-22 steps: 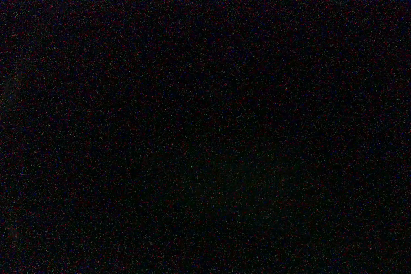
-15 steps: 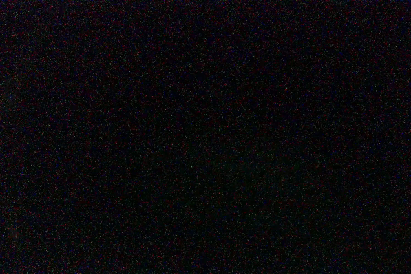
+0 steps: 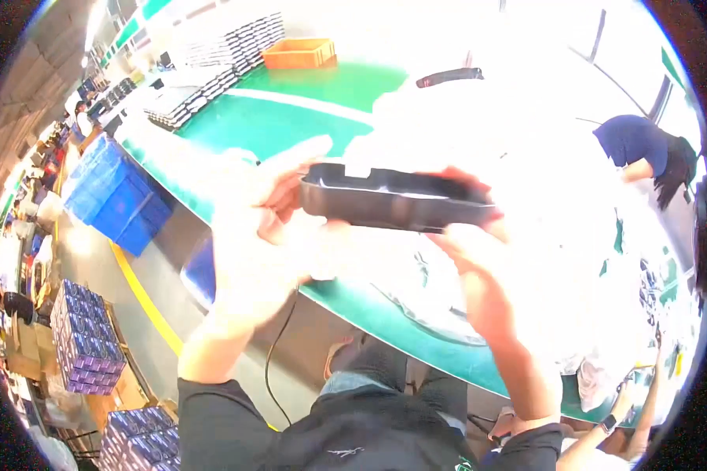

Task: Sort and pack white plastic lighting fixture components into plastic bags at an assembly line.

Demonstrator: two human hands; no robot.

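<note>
Held level above the green worktable (image 3: 479,367) is a long black open-topped plastic housing (image 3: 393,208) with rounded ends and a notch in its far wall. My left hand (image 3: 271,208) has its fingers about the left end. At the right end my right hand (image 3: 479,235) grips it, thumb against the near side and fingers behind. Strong glare washes out parts of both hands and much of the table. Beneath the housing lies a whitish, translucent sheet or bag (image 3: 424,302), its outline partly lost.
A blue bin (image 3: 118,196) stands left of the table, with stacked purple boxes (image 3: 90,337) nearer. Farther off are an orange crate (image 3: 298,53), layered trays (image 3: 212,94) and a dark long piece (image 3: 450,77). One person (image 3: 644,149) leans in at right; another's watch-wearing arm (image 3: 605,428) reaches in at lower right.
The earlier frame is almost wholly black with speckled noise, while the scene is now bright. Movement of the hands or the housing cannot be told from it.
</note>
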